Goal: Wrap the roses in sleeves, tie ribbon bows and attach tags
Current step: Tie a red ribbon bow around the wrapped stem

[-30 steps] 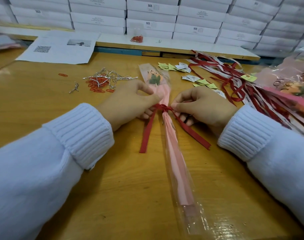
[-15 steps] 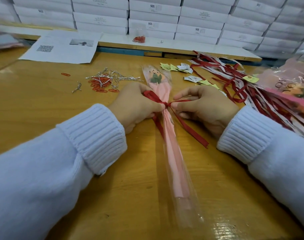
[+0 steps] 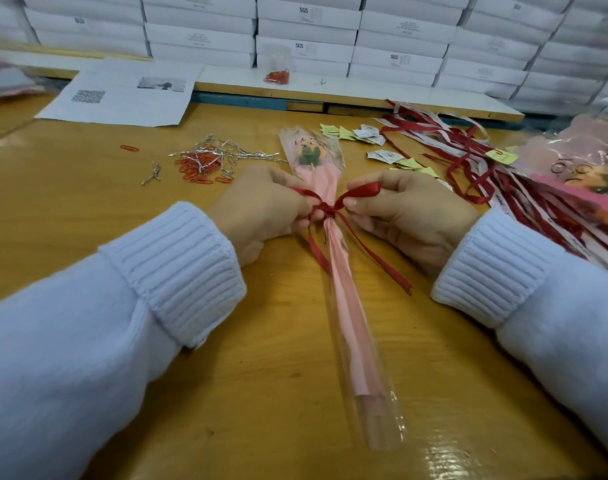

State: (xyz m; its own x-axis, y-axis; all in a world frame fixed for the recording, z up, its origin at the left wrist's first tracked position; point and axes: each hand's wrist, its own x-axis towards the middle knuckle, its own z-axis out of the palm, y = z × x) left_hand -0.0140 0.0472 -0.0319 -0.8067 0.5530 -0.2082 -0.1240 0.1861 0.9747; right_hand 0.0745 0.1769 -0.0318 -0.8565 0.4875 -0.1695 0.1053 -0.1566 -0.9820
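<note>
Between our two hands the ribbon (image 3: 326,208) crosses in a knot around the narrow neck of the sleeve (image 3: 358,327). That sleeve lies flat on the table (image 3: 88,220), with the rose (image 3: 309,155) at its far end just beyond our hands and the stem end pointing back toward us. Our left hand (image 3: 261,213) pinches one red loop right beside the knot. Our right hand (image 3: 409,216) pinches the other loop between thumb and forefinger. Two tails trail back toward our wrists.

We judge we are in the middle of the bow step: both loops are formed and the knot looks close to snug. Next we would need to draw the loops apart evenly, so that neither slips through and the sleeve does not crumple, and then let go. We see no tag on this rose yet. The tags (image 3: 368,133) lie beyond our right hand, and the spare ribbons (image 3: 468,161) lie just outside it.
</note>
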